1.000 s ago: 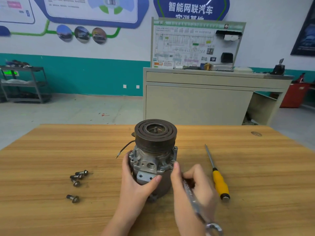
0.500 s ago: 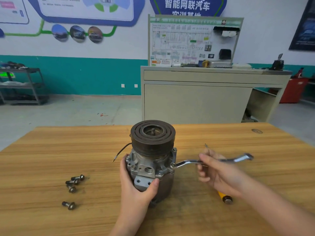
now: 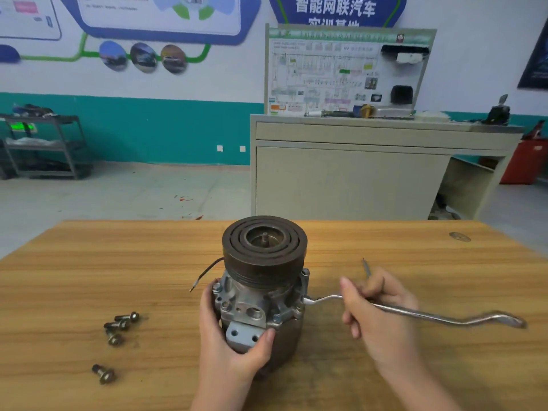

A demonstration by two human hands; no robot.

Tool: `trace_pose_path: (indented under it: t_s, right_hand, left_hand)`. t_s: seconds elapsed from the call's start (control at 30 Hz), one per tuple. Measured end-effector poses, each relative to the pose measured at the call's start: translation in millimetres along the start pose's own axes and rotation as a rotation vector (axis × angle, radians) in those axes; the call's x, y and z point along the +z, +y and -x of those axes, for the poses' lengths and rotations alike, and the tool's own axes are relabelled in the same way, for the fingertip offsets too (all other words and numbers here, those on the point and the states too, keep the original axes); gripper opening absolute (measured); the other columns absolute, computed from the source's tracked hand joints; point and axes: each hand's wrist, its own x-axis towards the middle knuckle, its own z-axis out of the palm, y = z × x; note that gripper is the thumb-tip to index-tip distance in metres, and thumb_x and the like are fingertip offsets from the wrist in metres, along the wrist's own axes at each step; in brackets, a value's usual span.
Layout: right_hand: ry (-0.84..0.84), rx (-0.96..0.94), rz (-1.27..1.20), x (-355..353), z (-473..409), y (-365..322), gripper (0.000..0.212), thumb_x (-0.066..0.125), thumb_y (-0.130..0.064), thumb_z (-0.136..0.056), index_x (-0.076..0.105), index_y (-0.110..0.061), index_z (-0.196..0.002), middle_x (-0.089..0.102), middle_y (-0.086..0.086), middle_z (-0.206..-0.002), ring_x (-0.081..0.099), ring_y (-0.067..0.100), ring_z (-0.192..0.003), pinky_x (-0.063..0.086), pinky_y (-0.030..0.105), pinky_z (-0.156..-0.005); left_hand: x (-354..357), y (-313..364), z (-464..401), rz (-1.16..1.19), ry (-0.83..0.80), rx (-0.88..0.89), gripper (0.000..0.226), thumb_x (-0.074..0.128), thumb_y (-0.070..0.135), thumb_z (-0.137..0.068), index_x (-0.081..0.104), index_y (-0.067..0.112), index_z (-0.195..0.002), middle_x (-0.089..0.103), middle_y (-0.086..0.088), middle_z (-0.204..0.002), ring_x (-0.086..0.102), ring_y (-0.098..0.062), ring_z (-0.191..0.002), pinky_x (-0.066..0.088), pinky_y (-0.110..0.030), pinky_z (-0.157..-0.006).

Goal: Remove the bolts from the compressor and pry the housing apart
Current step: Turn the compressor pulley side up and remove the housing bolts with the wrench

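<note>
At frame centre the left hand wraps the upright compressor to brace it, while the right hand curls round the wrench, apparently seated on a right-side bolt, for leverage.

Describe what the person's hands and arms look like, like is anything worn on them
Both are bare. The left hand and right hand carry no gloves, and no rings, watch or bracelet show. The forearms, seen down to the bottom edge of the picture, have no sleeves on them. The nails look short and unpainted. No markings or tape appear on either hand.
</note>
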Motion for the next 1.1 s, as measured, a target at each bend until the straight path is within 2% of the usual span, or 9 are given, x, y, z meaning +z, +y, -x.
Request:
trace_pose_path:
  t_s: [0.1,0.17,0.27,0.37,0.5,0.7,0.8,1.0,1.1]
  right_hand:
    - [0.082,-0.246,0.146,8,11,2,0.034,0.066,-0.031,-0.075,0.038,-0.025,-0.056,0.043,0.011,-0.046,0.038,0.02,-0.034,0.029,0.022,-0.034]
    - [0.1,-0.348,0.227,9,14,4,0.037,0.065,-0.031,-0.081,0.036,-0.024,-0.06,0.038,0.008,-0.046,0.037,0.027,-0.037,0.031,0.031,-0.034]
    - [0.078,-0.392,0.258,9,21,5,0.04,0.062,-0.041,-0.089,0.035,-0.027,-0.062,0.039,0.001,-0.048,0.041,0.024,-0.037,0.033,0.029,-0.034]
    - [-0.028,-0.572,0.408,9,23,1,0.043,0.06,-0.028,-0.094,0.03,-0.028,-0.064,0.024,-0.005,-0.058,0.029,0.01,-0.043,0.025,0.021,-0.043]
    - [-0.133,-0.797,0.58,15,24,-8,0.044,0.063,-0.008,-0.088,0.034,-0.017,-0.057,0.021,-0.009,-0.061,0.019,0.004,-0.054,0.021,0.01,-0.053]
    - [-0.217,-0.94,0.672,28,32,-6,0.047,0.066,-0.01,-0.087,0.04,-0.011,-0.048,0.036,0.003,-0.048,0.029,0.013,-0.044,0.024,0.022,-0.043]
    - [-0.168,-0.738,0.346,17,23,2,0.045,0.059,-0.013,-0.09,0.036,-0.017,-0.052,0.03,-0.004,-0.048,0.027,0.008,-0.044,0.023,0.019,-0.043]
    - [-0.138,0.424,-0.237,0,-24,13,0.029,0.074,-0.02,-0.074,0.049,-0.02,-0.061,0.046,-0.001,-0.043,0.038,0.009,-0.034,0.03,0.02,-0.036]
    - [-0.073,0.492,-0.446,-3,-32,16,0.027,0.07,-0.014,-0.068,0.045,-0.016,-0.063,0.047,0.002,-0.044,0.038,0.008,-0.033,0.029,0.017,-0.033]
  left_hand:
    - [2,6,2,-0.018,0.018,0.008,0.093,0.075,0.047,-0.044,0.029,0.051,-0.125,0.045,0.016,-0.132,0.047,0.01,-0.119,0.039,-0.007,-0.093]
    - [3,10,4,-0.043,0.012,0.02,0.092,0.073,0.048,-0.047,0.027,0.05,-0.127,0.045,0.011,-0.136,0.046,0.0,-0.125,0.037,-0.015,-0.1]
    - [4,11,6,-0.078,0.015,0.04,0.097,0.074,0.045,-0.049,0.025,0.041,-0.133,0.044,0.003,-0.14,0.045,-0.01,-0.13,0.035,-0.027,-0.11]
    - [4,11,6,-0.081,0.01,0.045,0.094,0.078,0.031,-0.056,0.024,0.042,-0.132,0.045,0.008,-0.139,0.046,0.002,-0.127,0.036,-0.013,-0.104]
    - [3,10,6,-0.046,-0.01,0.033,0.091,0.08,0.039,-0.052,0.027,0.048,-0.125,0.046,0.021,-0.13,0.048,0.02,-0.113,0.037,0.0,-0.088]
    - [0,5,6,-0.051,-0.024,0.033,0.09,0.077,0.049,-0.053,0.026,0.057,-0.127,0.055,0.024,-0.124,0.053,0.007,-0.116,0.04,-0.003,-0.087]
    - [-3,1,6,-0.069,-0.028,0.023,0.09,0.077,0.053,-0.054,0.022,0.067,-0.124,0.048,0.036,-0.127,0.048,0.012,-0.119,0.038,-0.001,-0.089]
    - [-3,-4,4,-0.058,-0.026,0.01,0.091,0.076,0.053,-0.054,0.022,0.063,-0.126,0.044,0.036,-0.13,0.046,0.014,-0.12,0.038,0.0,-0.088]
    - [-2,-3,5,-0.044,-0.03,0.014,0.09,0.075,0.051,-0.055,0.023,0.06,-0.127,0.045,0.041,-0.125,0.047,0.018,-0.117,0.038,0.002,-0.085]
